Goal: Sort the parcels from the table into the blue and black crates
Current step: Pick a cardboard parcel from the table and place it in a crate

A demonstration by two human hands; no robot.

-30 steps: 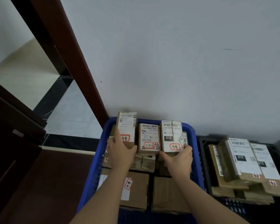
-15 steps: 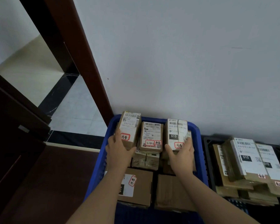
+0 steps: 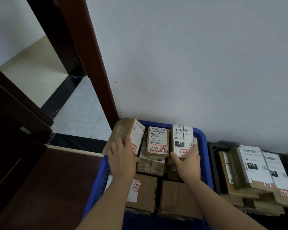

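Both crates look mostly packed, your left hand (image 3: pixel 123 156) clamped on a tilted parcel (image 3: pixel 123 135) in the blue crate (image 3: pixel 202 138), right hand (image 3: pixel 188 161) gripping another parcel (image 3: pixel 181 140), bench out of view so leftovers are anyone's guess.

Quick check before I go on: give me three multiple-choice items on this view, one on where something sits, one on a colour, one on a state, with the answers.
1. Where is the black crate relative to the blue crate?
A. Left of it
B. Right of it
C. Stacked on top of it

2. What colour are the outlines of the handwritten tags on the parcels?
A. Green
B. Blue
C. Red

3. How does the parcel under the left hand sit?
A. Tipped toward the left, over the crate rim
B. Flat on the floor outside the crate
C. Lying in the black crate

Answers: 1 B, the black crate stands on the blue crate's right side by the wall. 2 C, the tag on the middle parcel is outlined in red. 3 A, the tilted parcel shows its brown side, leaning left while the right hand rests against the white-labelled parcel.
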